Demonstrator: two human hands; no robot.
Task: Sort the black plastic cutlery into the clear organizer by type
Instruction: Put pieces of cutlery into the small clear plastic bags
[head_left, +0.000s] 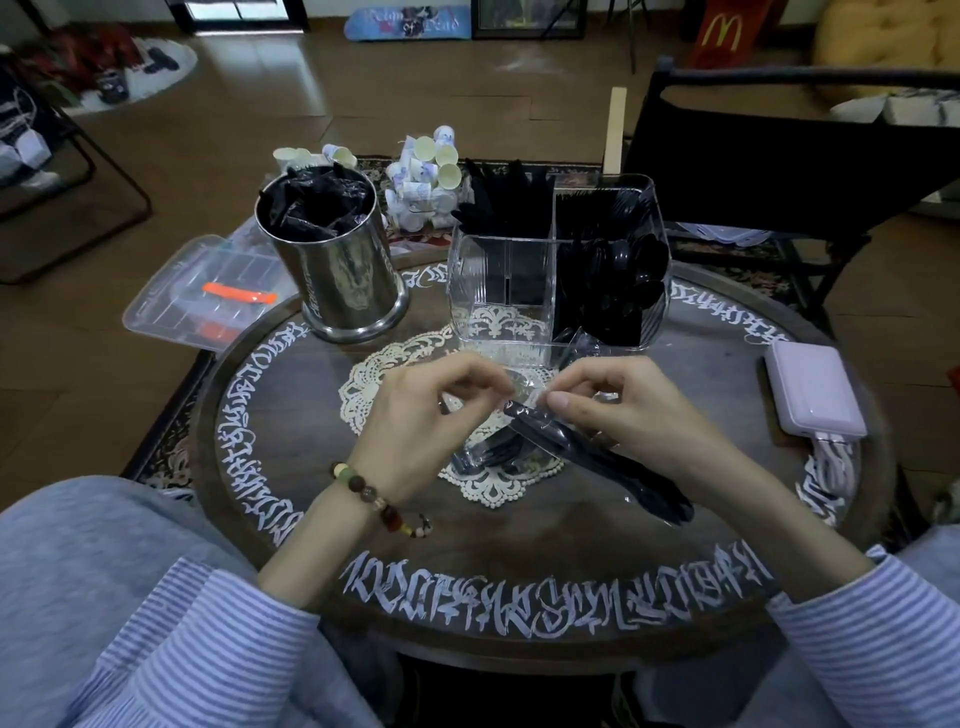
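Observation:
Over the lace doily (395, 374), my left hand (421, 415) and my right hand (623, 410) both pinch the top of a clear wrapper holding black cutlery (587, 452). The packet slants down to the right. More black forks (488, 457) lie on the doily under my hands. Behind them stands the clear organizer (498, 291): black spoons (623, 280) fill its front right compartment, other black cutlery (509, 202) the back ones, and the front left compartment holds nothing.
A steel canister (337, 280) stuffed with wrapped black cutlery stands at the left back. A pink power bank (810, 395) lies at the right. A clear lidded box (202, 296) sits off the table's left edge, small cups (426, 171) behind, a black chair (779, 171) at the right back.

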